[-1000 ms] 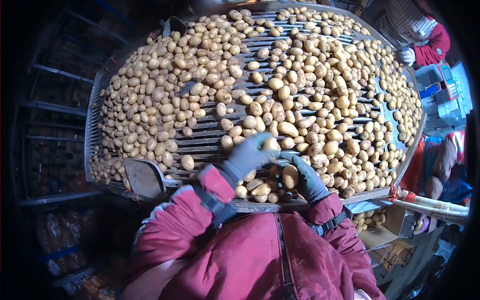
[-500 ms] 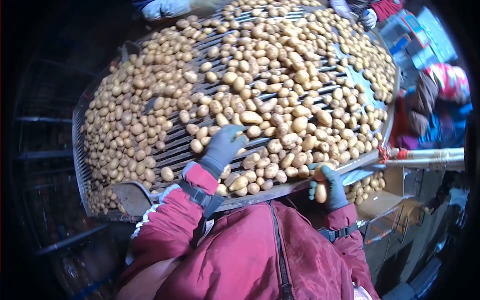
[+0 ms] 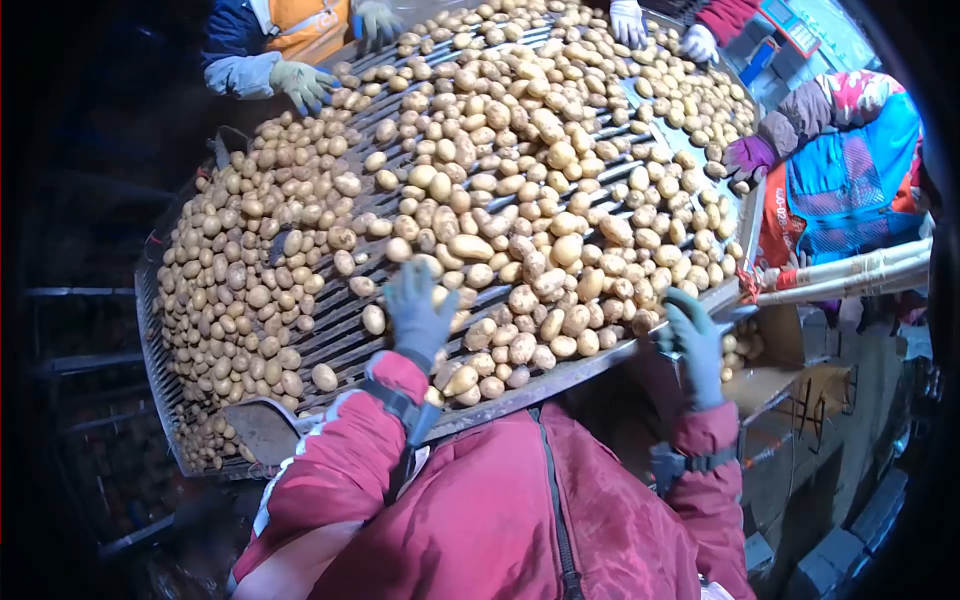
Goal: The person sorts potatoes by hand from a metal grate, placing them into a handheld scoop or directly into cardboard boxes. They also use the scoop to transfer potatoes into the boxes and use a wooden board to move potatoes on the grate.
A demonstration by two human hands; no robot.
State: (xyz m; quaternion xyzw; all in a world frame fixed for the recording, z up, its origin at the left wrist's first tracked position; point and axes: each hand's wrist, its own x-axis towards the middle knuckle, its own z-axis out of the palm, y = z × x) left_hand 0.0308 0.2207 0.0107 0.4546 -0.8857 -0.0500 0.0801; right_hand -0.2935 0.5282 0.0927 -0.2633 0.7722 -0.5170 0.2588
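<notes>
Many yellow-brown potatoes (image 3: pixel 565 250) lie on a slatted metal sorting table (image 3: pixel 345 332). My left hand (image 3: pixel 418 312), in a grey glove, is over the slats with its fingers spread, close to a few potatoes. I cannot see anything held in it. At the table's front edge, my right hand (image 3: pixel 700 350), also gloved, has its thumb and fingers apart. No potato shows in it. Between the two hands, potatoes are heaped along the metal front rim (image 3: pixel 570 378).
Co-workers' gloved hands (image 3: pixel 303 86) reach over the far side, and a purple glove (image 3: pixel 750 157) rests at the right edge. Wrapped poles (image 3: pixel 850 272) stick out on the right. Below them, a cardboard box (image 3: pixel 778 335) stands beside more potatoes. A curved metal plate (image 3: pixel 262 430) rises at the front left.
My right hand has let go of the potatoes it held and moved slightly right and up. My left hand has shifted left, fingers spreading. Co-workers' hands have come further into view.
</notes>
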